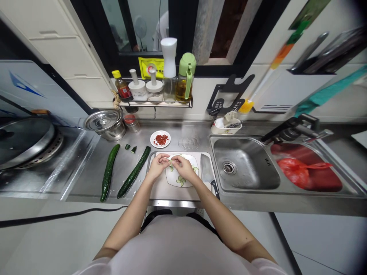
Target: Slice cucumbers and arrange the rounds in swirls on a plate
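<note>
My left hand (159, 167) and my right hand (183, 167) meet over the upper left part of a white square plate (172, 180). Their fingertips pinch a small cucumber slice between them, mostly covered by the fingers. Thin curved cucumber slices (180, 180) lie in clusters on the plate, some at its right edge. Under the plate is a cutting board (160, 194). A kitchen knife (205, 168) rests along the board's right side, its black handle towards me. Two whole-looking cucumbers (109, 173) lie left of the board, with two cut-off ends (133, 149) above them.
A small dish of chopped red pieces (161, 139) stands behind the board. To the right is a double sink (246, 185) with a red plastic bag (295, 172). A lidded steel pot (110, 128) and a stove pan (25, 141) are left. Seasoning jars (139, 89) fill a wall shelf.
</note>
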{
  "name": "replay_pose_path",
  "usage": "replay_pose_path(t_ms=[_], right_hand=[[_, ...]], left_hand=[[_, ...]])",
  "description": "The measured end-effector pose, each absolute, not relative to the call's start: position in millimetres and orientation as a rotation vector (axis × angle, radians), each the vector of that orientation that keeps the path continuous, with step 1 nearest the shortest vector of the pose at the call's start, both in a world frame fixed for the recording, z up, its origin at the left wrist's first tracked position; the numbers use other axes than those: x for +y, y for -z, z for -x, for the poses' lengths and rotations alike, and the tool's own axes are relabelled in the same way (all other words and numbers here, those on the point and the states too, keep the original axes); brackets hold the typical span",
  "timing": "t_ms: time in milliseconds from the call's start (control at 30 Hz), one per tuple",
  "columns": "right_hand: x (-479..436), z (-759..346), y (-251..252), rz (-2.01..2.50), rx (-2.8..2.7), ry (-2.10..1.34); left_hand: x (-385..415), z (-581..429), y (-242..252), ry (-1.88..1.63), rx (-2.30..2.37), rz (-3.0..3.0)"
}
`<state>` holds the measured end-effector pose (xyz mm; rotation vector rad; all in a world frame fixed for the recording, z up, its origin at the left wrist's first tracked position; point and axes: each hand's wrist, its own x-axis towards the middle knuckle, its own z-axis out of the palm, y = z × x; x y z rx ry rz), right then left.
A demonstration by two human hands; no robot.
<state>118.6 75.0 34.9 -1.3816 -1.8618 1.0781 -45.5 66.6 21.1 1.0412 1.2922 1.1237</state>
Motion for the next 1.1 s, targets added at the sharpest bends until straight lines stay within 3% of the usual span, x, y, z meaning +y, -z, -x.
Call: replay_pose_path(t_ms=[133,367,533,1100], right_hand=[[74.2,-121.3,-39.0,1.317,-1.782,-1.078],[74.2,-129.4,-47.5,1.260,-1.848,-0.959],[72.8,-131.0,-50.7,1.264,-1.846,-0.948],[95.3,-129.5,-32.5,1.389,-1.641,-1.462]], left_hand=[[60.2,37.6,-36.2,-1.154,1.295,-0.977],[53.8,33.3,-53.4,-0.896,1.241,-0.667],[55.5,30.7,-56.6,-0.959,1.173,-0.621],[66.3,42.7,-23.1,-1.088,1.453,-1.243]])
